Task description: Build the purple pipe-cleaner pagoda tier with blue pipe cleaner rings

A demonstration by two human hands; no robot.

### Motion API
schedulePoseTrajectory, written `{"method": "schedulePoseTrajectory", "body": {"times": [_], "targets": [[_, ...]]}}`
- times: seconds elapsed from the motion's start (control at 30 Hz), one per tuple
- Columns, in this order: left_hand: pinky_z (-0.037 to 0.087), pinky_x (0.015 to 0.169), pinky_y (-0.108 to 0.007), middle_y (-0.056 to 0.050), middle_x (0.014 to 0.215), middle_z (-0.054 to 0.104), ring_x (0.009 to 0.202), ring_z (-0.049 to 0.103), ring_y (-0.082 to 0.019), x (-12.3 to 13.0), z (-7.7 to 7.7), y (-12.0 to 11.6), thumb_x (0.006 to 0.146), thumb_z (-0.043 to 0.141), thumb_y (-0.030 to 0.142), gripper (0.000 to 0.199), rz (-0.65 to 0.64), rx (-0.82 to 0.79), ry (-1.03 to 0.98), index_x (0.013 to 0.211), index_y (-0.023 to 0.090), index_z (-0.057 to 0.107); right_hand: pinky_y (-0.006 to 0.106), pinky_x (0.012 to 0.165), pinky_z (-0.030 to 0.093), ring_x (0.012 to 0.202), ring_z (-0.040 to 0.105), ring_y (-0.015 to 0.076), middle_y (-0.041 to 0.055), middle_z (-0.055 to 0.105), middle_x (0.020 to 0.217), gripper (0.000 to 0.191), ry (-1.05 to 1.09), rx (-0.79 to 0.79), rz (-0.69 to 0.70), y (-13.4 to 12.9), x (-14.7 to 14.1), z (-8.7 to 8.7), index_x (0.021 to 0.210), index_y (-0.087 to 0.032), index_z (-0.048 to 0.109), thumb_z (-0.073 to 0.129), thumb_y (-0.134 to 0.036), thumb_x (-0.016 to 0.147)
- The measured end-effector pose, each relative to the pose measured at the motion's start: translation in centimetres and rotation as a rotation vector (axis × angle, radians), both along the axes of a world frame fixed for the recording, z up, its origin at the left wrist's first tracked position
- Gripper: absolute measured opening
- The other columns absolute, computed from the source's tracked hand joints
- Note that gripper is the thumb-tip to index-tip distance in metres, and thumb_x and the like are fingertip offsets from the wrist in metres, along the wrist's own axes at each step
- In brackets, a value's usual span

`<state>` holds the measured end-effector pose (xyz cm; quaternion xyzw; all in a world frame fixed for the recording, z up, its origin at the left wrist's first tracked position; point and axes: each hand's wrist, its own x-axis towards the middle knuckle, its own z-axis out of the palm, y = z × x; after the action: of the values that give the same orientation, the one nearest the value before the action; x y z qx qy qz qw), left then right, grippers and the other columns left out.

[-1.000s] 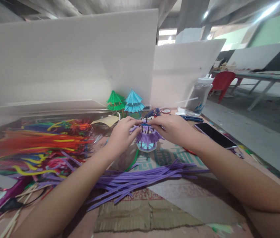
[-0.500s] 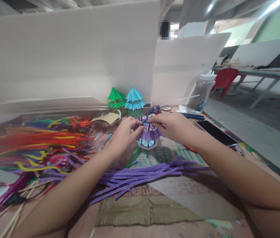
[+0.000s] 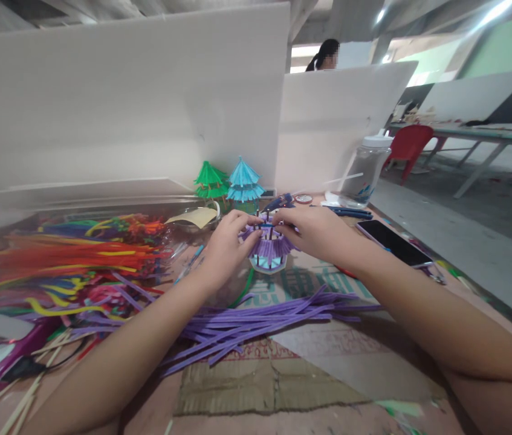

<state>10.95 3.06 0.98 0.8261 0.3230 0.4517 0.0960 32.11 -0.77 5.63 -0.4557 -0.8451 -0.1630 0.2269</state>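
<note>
A small purple model pavilion (image 3: 271, 248) stands on the table in front of me, with a skirt of purple strips, dark upright posts and a pale many-sided base. From its left side, my left hand (image 3: 234, 238) pinches at the top with thumb and forefinger. My right hand (image 3: 310, 229) closes its fingers on the top from the other side. A short blue strip (image 3: 266, 226) shows between the fingertips, among the posts. Fingers hide part of the upper edge. Purple pipe cleaners (image 3: 260, 323) lie in a loose bundle nearer to me.
Behind stand a green model pavilion (image 3: 211, 179) and a light blue one (image 3: 243, 179). Many-coloured pipe cleaners (image 3: 78, 257) fill the left. A phone (image 3: 394, 243), a clear bottle (image 3: 367, 172) and pliers (image 3: 350, 212) lie or stand right. Torn cardboard (image 3: 265, 386) is in front.
Both hands stay at the top of the purple pavilion, with only slight finger shifts. The view has moved a little, and a person's head beyond the board has shifted right.
</note>
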Motion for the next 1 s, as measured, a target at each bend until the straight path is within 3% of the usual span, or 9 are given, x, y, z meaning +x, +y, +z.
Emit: {"method": "schedulePoseTrajectory", "body": {"times": [0.27, 0.47, 1.0], "targets": [[0.047, 0.093, -0.036, -0.005, 0.106, 0.064, 0.105, 0.060, -0.021, 0.0, -0.1, 0.1, 0.091, 0.066, 0.018, 0.017, -0.002, 0.000, 0.021, 0.107, 0.020, 0.067, 0.028, 0.060, 0.027, 0.067, 0.063, 0.0169, 0.0027, 0.074, 0.078, 0.017, -0.011, 0.085, 0.011, 0.2, -0.3, -0.4, 0.095, -0.019, 0.072, 0.055, -0.022, 0.093], [0.047, 0.092, -0.037, -0.005, 0.105, 0.064, 0.103, 0.060, -0.022, 0.0, -0.1, 0.1, 0.091, 0.065, 0.018, 0.015, 0.002, -0.007, 0.033, 0.106, 0.019, 0.068, 0.028, 0.060, 0.029, 0.076, 0.068, 0.0190, 0.0041, 0.075, 0.080, 0.017, -0.006, 0.182, 0.055, 0.5, -0.4, -1.1, 0.093, -0.019, 0.070, 0.054, -0.023, 0.093], [0.048, 0.093, -0.036, -0.005, 0.106, 0.063, 0.104, 0.060, -0.021, -0.1, -0.2, 0.4, 0.091, 0.064, 0.018, 0.016, -0.018, 0.005, 0.040, 0.107, 0.020, 0.067, 0.028, 0.061, 0.034, 0.073, 0.067, 0.0185, 0.0044, 0.074, 0.079, 0.015, 0.012, 0.202, 0.018, 0.6, -1.0, -1.3, 0.088, -0.018, 0.068, 0.053, -0.019, 0.092]]}}
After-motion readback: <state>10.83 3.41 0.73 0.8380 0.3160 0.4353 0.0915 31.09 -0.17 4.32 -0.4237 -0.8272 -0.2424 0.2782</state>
